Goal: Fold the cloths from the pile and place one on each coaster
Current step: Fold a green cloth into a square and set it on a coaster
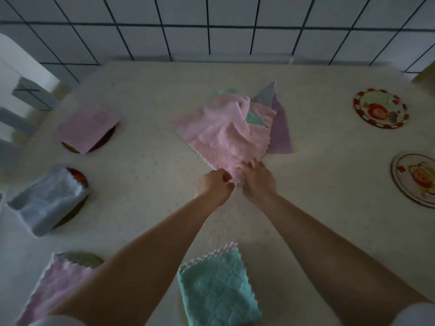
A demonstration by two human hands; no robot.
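Both hands meet at the near corner of the pink cloth [219, 135]: the left hand [215, 184] and right hand [256, 180] pinch it side by side. The cloth spreads away toward the far pile [270, 109], mid-table.

No legible text, labels, brands, numbers or signs. The two coasters near the right edge of the tabletop, the far coaster [380, 108] and the near coaster [416, 178], bear only painted cartoon-like figures with patterned rims, and carry no lettering that can be read. The cloths and the tiled wall show no writing.
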